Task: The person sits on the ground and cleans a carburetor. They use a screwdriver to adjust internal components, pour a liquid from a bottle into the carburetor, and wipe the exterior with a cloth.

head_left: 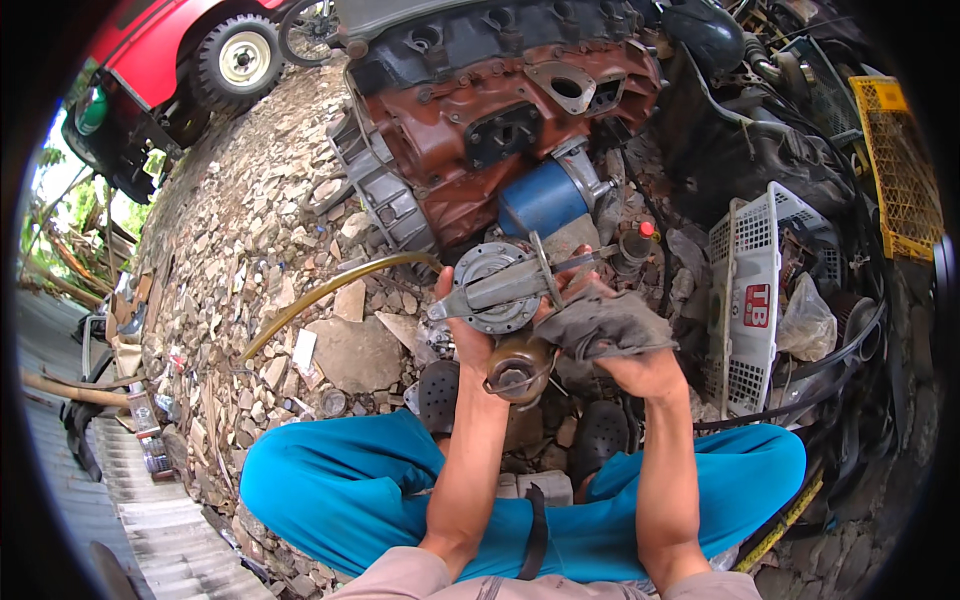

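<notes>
My left hand [466, 335] is closed around a grey metal pump [492, 292], with a round bolted housing, a lever arm and a brownish translucent bowl [515, 368] on its underside, nearest me. A dark grey rag [610, 325] is in my right hand [643, 371], draped against the pump's right side; the fingers under the cloth are partly hidden. A yellowish hose [310, 296] runs from the left toward the pump; its end is hidden behind it.
Beyond lie a rust-red engine block [430, 145] with a blue filter [540, 200], and a red-capped bottle [635, 250]. White [760, 350] and yellow crates [895, 180] stand right. Rubble [260, 250] covers the ground. A red vehicle [160, 50] is upper left, corrugated sheeting [160, 520] lower left.
</notes>
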{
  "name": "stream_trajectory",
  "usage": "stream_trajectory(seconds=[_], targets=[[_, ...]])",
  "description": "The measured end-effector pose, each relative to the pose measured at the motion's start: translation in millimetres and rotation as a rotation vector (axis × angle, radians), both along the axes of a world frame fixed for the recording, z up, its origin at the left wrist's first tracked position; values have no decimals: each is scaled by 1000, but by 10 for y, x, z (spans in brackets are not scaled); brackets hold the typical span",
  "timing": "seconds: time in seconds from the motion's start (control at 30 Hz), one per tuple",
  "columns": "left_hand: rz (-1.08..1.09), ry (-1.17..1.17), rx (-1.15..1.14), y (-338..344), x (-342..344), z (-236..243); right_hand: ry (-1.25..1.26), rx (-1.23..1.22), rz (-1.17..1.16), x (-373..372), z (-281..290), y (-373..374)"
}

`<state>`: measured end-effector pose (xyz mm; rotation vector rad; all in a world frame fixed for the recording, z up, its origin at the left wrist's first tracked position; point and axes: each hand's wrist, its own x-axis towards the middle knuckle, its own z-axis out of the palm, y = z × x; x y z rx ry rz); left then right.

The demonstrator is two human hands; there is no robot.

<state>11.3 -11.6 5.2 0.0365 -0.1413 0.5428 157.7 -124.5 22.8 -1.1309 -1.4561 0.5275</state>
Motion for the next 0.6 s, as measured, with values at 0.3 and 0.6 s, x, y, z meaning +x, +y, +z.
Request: stream_trajectory(seconds=[0.3,0.6], targets=[[157,288,109,131,-22,-178,-135,32,-53,-169,-53,34],[105,38,53,78,-50,46,-133,-122,-199,-222,-79,53]])
